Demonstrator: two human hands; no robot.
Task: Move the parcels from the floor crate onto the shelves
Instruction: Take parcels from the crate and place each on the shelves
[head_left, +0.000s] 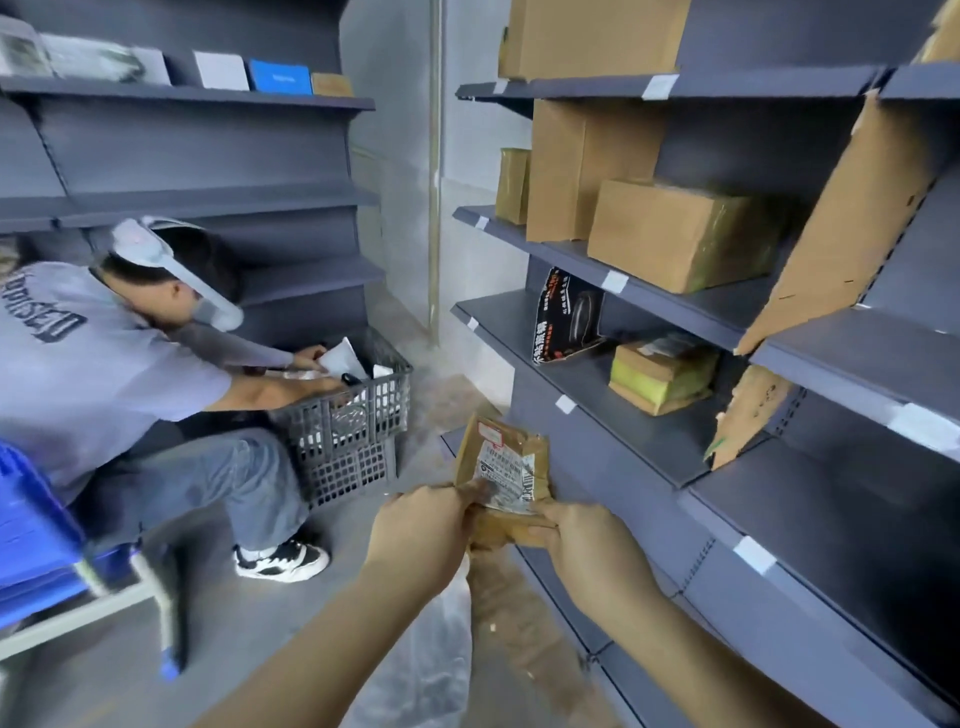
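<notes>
Right side: dark grey shelving, several tiers, white tags along the front edges. It carries cardboard boxes: one tall box, one squat box just beside it, and one tier down a black printed pack and a small box bound in yellow-green tape.

Left side: a second shelving unit, flat items on its top tier only.

Another person in a grey T-shirt crouches in front of it, both arms reaching into a grey slatted crate on the floor. White packets show inside. A blue crate sits at the far left edge.

Wearer's arms come up from the bottom of the view. Left hand: fingers wrapped round the lower left edge of the parcel, thumb laid on its face. Right hand: fingers closed on the lower right corner. Both have a firm hold.

Parcel is in the air, standing up above the two hands and tilted slightly, between the grey crate and the front of the right shelving. It touches neither.

Appearance: brown paper mailer, creased and rumpled. White shipping label across the face with barcode and small print, too blurred to read. Small white sticker with red edging at the upper left.

A clear plastic bag shows under the left forearm; what holds it cannot be told.
</notes>
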